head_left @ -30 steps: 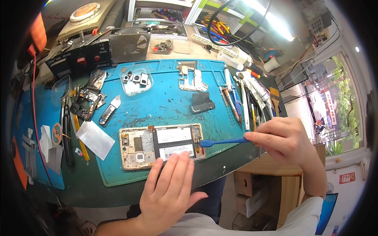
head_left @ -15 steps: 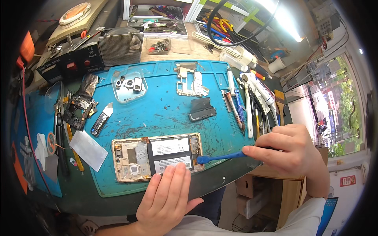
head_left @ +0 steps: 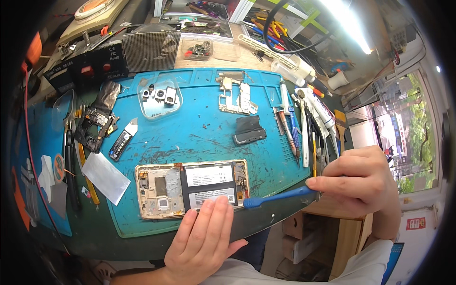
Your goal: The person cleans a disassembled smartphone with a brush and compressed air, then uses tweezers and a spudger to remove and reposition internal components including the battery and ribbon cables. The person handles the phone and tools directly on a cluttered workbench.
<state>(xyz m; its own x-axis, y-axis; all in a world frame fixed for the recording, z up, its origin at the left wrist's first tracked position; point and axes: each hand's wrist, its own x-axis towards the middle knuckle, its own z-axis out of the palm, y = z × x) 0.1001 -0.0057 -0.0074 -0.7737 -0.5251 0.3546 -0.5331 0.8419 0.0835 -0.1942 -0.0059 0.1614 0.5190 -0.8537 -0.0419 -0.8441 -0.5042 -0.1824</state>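
An opened phone frame (head_left: 158, 190) with a black, white-labelled battery (head_left: 206, 175) lies near the front edge of the blue mat. My left hand (head_left: 199, 237) rests with outstretched fingertips on the battery's lower edge and the phone's rim. My right hand (head_left: 356, 180) grips a blue plastic tool (head_left: 280, 194) with a brush-like head, which is at the phone's lower right corner. Above the phone lie a dark cover piece (head_left: 249, 133) and a metal board (head_left: 228, 97).
A small tub (head_left: 156, 109) with camera modules, a dismantled dark assembly (head_left: 90, 128), a knife (head_left: 123, 137) and a metal sheet (head_left: 105, 178) surround the work on the mat (head_left: 190, 142). Pens and tweezers (head_left: 308, 128) crowd the right; a black power unit (head_left: 85, 66) stands behind left.
The blue tool's head has moved down from the phone's right end to its lower corner, with my right hand shifting rightward. The view has shifted slightly; my left hand still rests on the phone.
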